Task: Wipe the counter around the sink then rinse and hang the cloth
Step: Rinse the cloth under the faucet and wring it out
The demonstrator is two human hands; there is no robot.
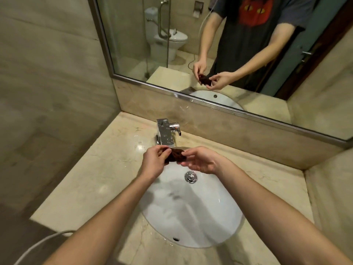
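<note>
Head view, cloth: small dark cloth (176,155) is hanging bunched between both hands, over the far rim of the sink (191,217), just near of the faucet (165,134).
Left hand (154,161): pinching the cloth's left edge, fingers curled.
Right hand (200,161): pinching the right edge, thumb against fingertips.
Table (86,178): glistening with droplets left of the faucet.
Progress: wiping is probably done; rinsing seems to be starting, with no stream showing; hanging is left to do.

Bare forearms (107,217), dark grey short-sleeved T-shirt (235,46) reflected, red cat-face print (256,16) with yellow eyes
</note>
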